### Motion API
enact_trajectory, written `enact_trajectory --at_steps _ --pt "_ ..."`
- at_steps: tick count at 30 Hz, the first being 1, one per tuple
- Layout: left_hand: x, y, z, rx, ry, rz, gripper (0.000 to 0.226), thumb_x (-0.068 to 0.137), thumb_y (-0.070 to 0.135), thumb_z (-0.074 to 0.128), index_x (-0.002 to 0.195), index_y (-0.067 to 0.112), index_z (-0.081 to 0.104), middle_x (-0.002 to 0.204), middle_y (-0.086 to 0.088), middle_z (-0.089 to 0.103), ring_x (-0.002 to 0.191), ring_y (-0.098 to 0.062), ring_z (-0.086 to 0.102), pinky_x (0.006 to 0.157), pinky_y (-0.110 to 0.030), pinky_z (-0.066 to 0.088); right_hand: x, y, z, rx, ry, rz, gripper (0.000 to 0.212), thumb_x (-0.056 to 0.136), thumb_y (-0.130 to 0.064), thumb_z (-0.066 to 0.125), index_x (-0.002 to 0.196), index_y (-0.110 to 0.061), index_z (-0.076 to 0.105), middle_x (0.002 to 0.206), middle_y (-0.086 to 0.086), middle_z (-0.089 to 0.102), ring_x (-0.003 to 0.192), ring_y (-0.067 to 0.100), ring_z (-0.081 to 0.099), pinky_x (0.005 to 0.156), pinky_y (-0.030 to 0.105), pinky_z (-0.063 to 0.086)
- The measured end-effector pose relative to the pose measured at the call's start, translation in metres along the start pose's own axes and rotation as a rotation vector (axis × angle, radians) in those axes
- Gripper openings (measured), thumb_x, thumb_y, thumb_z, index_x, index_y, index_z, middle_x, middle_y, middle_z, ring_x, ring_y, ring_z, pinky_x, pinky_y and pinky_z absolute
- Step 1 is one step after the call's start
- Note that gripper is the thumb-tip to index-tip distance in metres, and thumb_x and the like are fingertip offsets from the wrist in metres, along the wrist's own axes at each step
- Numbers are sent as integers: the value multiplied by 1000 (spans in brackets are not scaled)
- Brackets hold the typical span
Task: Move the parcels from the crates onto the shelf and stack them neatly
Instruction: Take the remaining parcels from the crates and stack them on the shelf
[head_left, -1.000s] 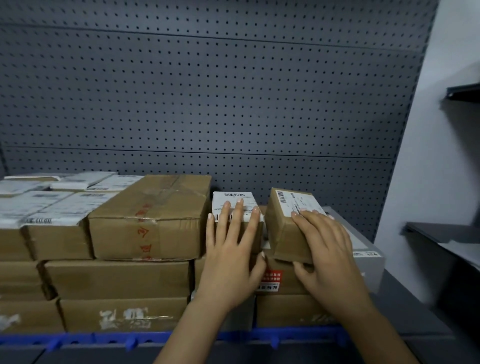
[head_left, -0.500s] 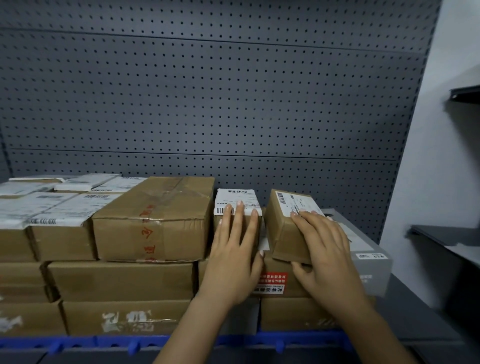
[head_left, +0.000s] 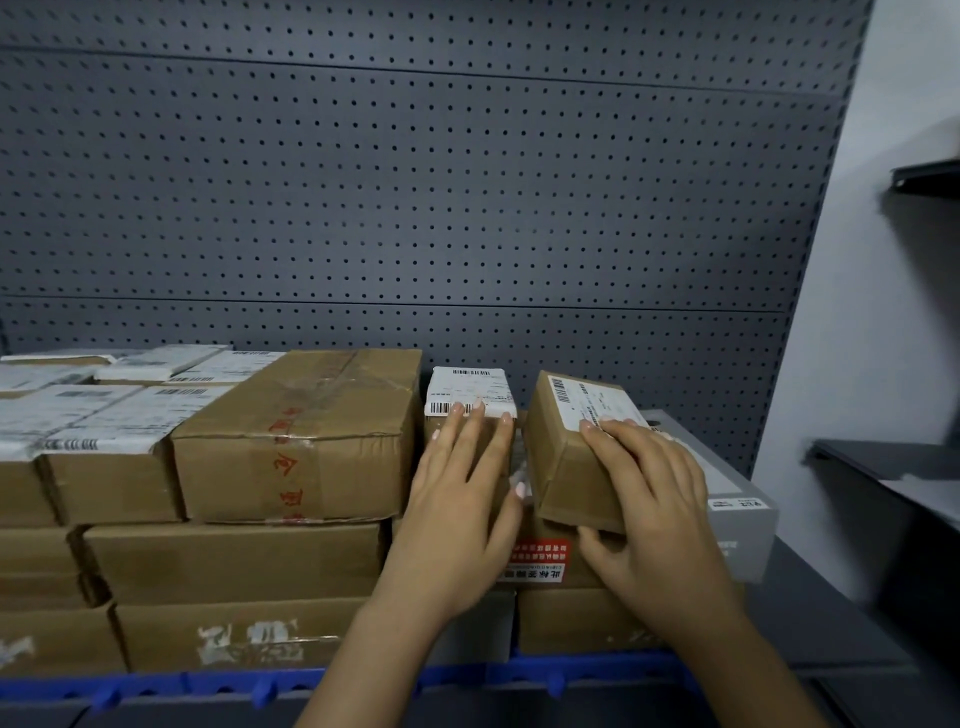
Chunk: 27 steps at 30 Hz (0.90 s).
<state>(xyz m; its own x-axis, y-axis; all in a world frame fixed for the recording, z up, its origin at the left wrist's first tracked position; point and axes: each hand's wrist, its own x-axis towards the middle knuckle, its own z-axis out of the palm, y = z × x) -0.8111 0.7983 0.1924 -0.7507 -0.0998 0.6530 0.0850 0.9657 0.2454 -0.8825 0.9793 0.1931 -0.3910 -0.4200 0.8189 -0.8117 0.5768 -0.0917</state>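
Two small brown parcels stand side by side on top of the stacked parcels on the shelf. My left hand lies flat with straight fingers against the front of the narrow parcel with a white label. My right hand grips the tilted brown parcel beside it, fingers over its labelled top and thumb under its front bottom edge. A large taped brown box sits directly left of the narrow parcel.
Stacked brown parcels fill the shelf's left side, with labelled ones on top. A grey box sits at the right. A grey pegboard backs the shelf. A blue shelf edge runs along the front. Dark shelves stand at right.
My left fingertips have slid down slightly off the white label. The tilted parcel in my right hand has stayed almost still. The view has shifted slightly.
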Motion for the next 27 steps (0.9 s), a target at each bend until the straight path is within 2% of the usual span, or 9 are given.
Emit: enact_trajectory --at_steps 4,10,14,19,23,27 --pt "-20 4 -6 -70 27 15 60 95 57 21 151 38 7 160 14 1 144 -1 -15 120 -34 4 -8 -9 -9 10 22 -24 88 64 -14 82 140 -22 40 138 1 44 131 21 37 110 49 28" --pt "-38 11 -11 -206 18 32 61 96 61 23 151 37 17 159 18 10 145 0 -5 119 -37 14 -18 -21 -16 -21 -28 -95 86 64 -15 81 141 -20 41 138 3 44 130 22 38 106 52 31" --pt "-46 15 -17 -256 4 54 65 95 63 29 152 36 15 158 22 10 144 2 -4 118 -32 13 -22 -30 -20 -9 -32 -118 84 65 -15 80 141 -19 42 138 3 44 129 21 39 106 49 29" --pt "-54 13 -24 -276 37 50 69 95 61 34 153 28 17 157 20 16 144 2 4 119 -36 19 -21 -42 -19 56 -85 -150 87 67 -18 78 143 -23 37 140 -1 40 132 19 35 108 49 29" --pt "-59 -2 -28 -253 75 15 67 95 58 36 153 30 15 155 17 22 144 2 8 118 -35 21 -13 -53 -10 86 -142 -176 87 69 -20 77 145 -25 35 142 -3 38 134 17 33 112 42 23" --pt "-59 -15 -31 -152 147 10 64 96 52 40 151 26 22 153 12 28 144 -3 14 118 -35 20 -4 -62 2 77 -181 -192 89 71 -22 75 146 -29 29 146 -3 33 137 19 29 115 45 23"
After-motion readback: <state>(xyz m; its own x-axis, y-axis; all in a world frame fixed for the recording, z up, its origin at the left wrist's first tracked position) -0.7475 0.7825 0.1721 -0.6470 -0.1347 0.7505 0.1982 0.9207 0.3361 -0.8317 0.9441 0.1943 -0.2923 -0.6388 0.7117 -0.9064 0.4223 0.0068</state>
